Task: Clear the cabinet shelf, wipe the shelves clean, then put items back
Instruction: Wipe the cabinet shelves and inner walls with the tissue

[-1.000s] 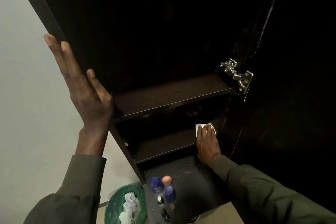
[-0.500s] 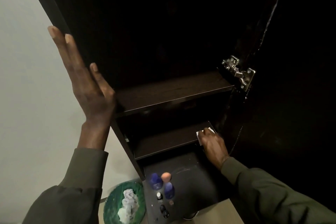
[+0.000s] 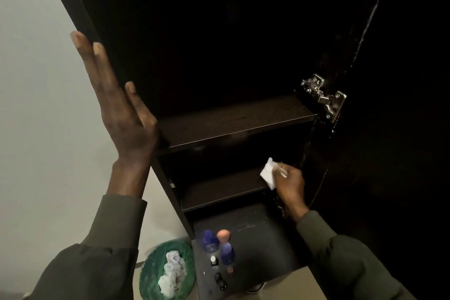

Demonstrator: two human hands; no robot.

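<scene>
left hand (image 3: 121,114) flat, released, on cabinet side (image 3: 80,7); right hand (image 3: 289,182) grasping white tissue (image 3: 267,174) over lower shelf (image 3: 219,190)

Cabinet (image 3: 219,31) interior lost in darkness; small items (image 3: 218,273) below too tiny to identify.

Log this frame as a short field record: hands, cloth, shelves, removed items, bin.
left hand: flat and open against the cabinet's left side panel
right hand: gripping a white cloth at the right end of the lower shelf
upper shelf: bare
removed items: two blue bottles, a peach-topped one and small pieces on the dark surface below
green bin: holds crumpled white material
</scene>
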